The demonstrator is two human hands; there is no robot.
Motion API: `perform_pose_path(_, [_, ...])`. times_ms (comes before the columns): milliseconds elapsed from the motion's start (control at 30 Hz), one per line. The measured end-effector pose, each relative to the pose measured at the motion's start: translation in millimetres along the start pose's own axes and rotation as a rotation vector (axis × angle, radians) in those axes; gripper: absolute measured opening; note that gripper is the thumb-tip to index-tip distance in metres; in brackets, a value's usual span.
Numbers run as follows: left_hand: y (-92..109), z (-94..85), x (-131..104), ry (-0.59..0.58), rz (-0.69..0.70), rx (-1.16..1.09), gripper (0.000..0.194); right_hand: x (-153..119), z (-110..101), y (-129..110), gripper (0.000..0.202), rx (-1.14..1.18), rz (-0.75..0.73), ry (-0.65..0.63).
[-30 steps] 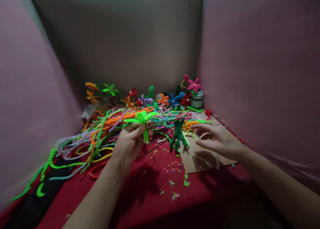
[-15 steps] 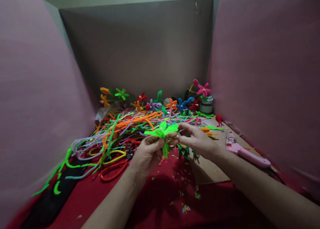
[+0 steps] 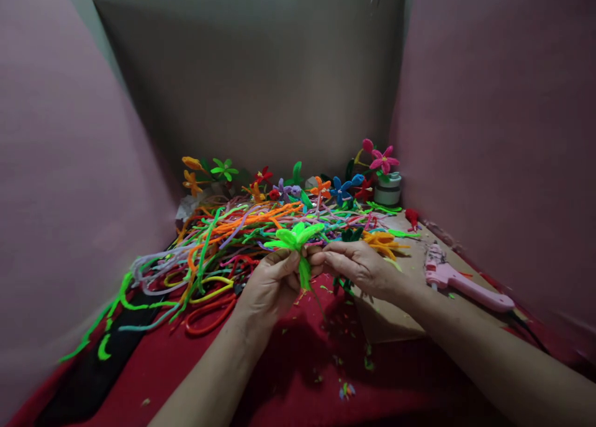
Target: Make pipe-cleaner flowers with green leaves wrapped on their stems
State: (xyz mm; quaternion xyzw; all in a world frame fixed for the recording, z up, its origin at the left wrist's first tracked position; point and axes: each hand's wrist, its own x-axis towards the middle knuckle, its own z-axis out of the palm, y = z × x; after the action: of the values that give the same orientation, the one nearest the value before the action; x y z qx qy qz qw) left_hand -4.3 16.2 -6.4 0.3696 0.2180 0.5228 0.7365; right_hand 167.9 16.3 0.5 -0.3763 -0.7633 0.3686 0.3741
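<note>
A bright green pipe-cleaner flower (image 3: 298, 236) is held up over the front of the table, its petals spread and a green strip hanging below. My left hand (image 3: 272, 284) is closed around the flower's base, thumb pressed against it. Just right of the flower, the fingertips of my right hand (image 3: 361, 267) are pinched together, close to the left fingertips. Whatever lies between the right fingertips is hidden. A thin stem drops beneath the flower.
Behind my hands lies a heap of coloured pipe cleaners (image 3: 251, 222), with finished flowers (image 3: 342, 191) along the back. A pink glue gun (image 3: 470, 287) rests on cardboard (image 3: 391, 321) at right. Green scraps dot the red cloth (image 3: 288, 377). Pink panels (image 3: 493, 104) stand at both sides.
The flower has shifted slightly left and tilted. My right fingers have drawn together beside its base, below the right petal. The left hand keeps its hold.
</note>
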Motion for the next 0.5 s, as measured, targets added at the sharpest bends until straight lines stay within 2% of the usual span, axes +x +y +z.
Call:
perform_pose_path(100, [-0.5,-0.9,-0.2,-0.003,-0.01,0.006,0.024,1.1,1.5,0.6,0.025,0.177,0.016,0.018])
perform_pose_path(233, [-0.1,-1.7,1.0,-0.009,-0.021,0.027,0.022,2.8,1.0,0.8,0.018,0.135,-0.007,0.116])
perform_pose_path(400, [1.4,-1.6,1.7,0.133,0.007,0.07,0.017,-0.1,-9.9,-0.7,0.017,0.04,0.014,0.213])
perform_pose_path(500, [-1.4,0.8,0.6,0.164,-0.008,0.138,0.015,-1.8,-9.3,-7.4,0.015,0.144,-0.016,0.169])
